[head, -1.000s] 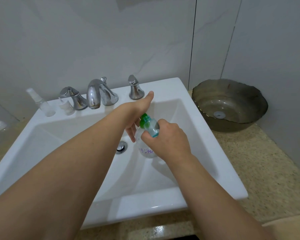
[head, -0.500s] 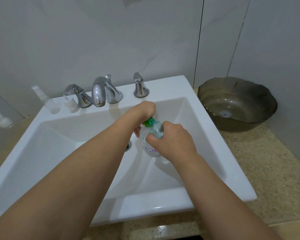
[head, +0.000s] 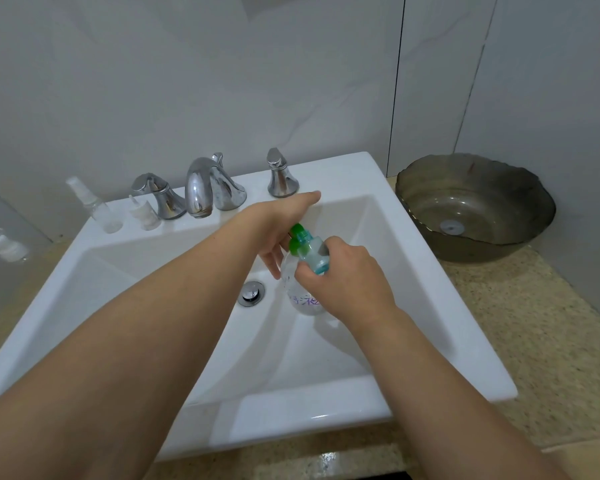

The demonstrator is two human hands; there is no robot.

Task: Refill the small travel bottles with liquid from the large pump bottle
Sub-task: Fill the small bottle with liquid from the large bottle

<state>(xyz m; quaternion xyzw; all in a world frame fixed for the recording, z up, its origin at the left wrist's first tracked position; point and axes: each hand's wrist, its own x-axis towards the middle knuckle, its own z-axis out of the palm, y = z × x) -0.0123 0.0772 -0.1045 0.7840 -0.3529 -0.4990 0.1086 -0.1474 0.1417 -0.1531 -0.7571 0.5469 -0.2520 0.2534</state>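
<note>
Left hand (head: 278,223) uncurled since before, I noted, thumb straight above pump bottle (head: 300,289); right hand (head: 343,282) pinched small bottle (head: 314,256).

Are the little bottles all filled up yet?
Not yet. Nothing looks finished. In hand: the right hand holds a small bluish bottle against the green pump of the big bottle over the sink, with the left hand on top of the pump. Still left: the clear spray bottle by the tap looks empty.
</note>
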